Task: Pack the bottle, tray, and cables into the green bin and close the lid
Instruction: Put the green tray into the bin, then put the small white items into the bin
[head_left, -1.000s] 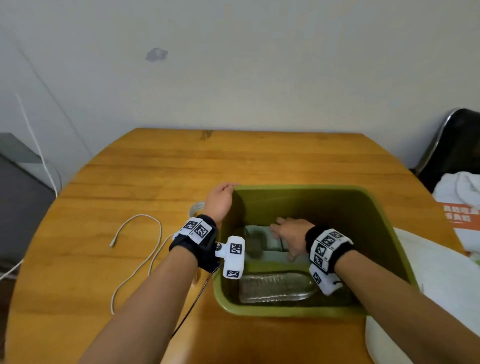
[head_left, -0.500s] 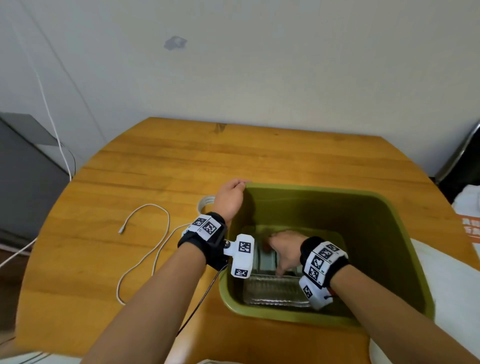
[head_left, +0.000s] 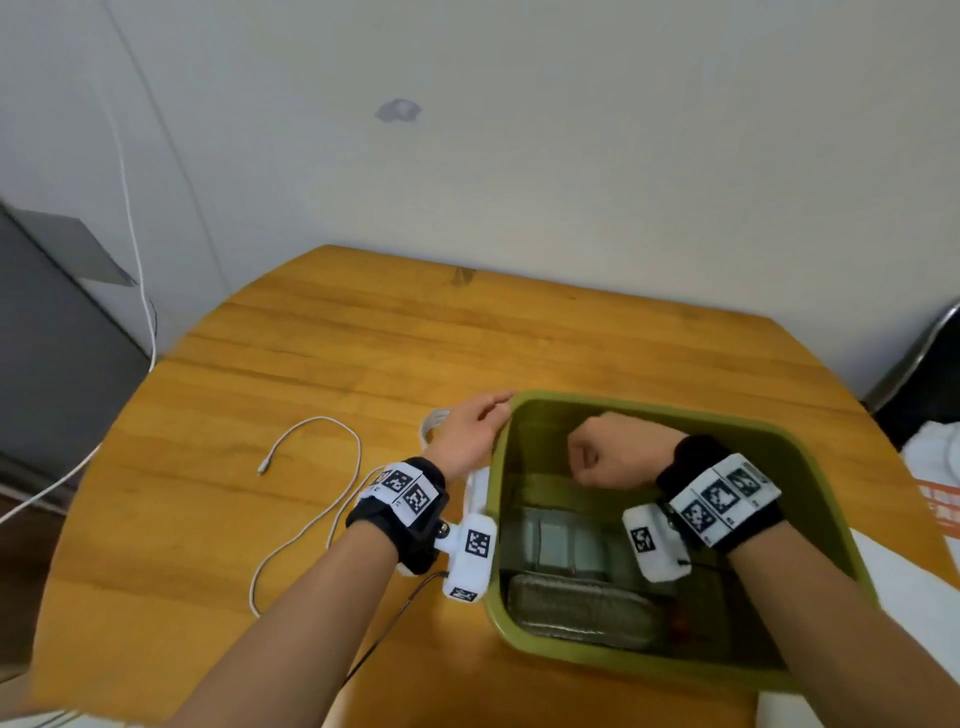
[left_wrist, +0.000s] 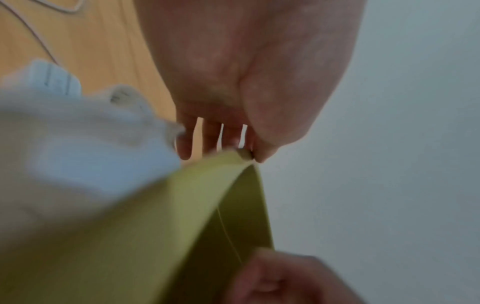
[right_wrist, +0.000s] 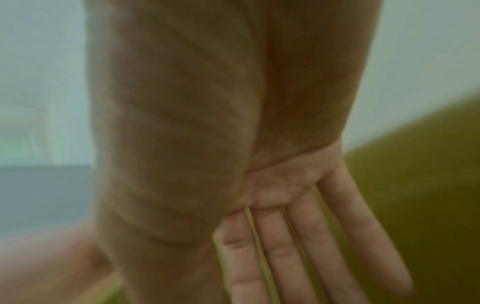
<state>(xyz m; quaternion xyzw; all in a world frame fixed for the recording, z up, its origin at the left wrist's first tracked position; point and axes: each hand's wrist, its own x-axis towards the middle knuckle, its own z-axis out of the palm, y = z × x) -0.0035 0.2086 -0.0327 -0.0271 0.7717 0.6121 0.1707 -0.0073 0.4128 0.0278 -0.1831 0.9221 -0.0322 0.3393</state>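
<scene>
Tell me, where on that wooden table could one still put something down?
Bare wood runs between the wall and the green plastic bin, across the round wooden table. Left of the bin it is crowded: the white cable loops there beside the left hand.

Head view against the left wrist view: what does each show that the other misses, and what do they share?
Only the head view shows inside the green bin: the tray and the bottle lie on its floor, under the empty right hand. Only the left wrist view shows the left hand's fingertips behind the bin's corner, with the thumb on its inner side. Both show the left hand at that corner, a white cable on the table, and no lid.
</scene>
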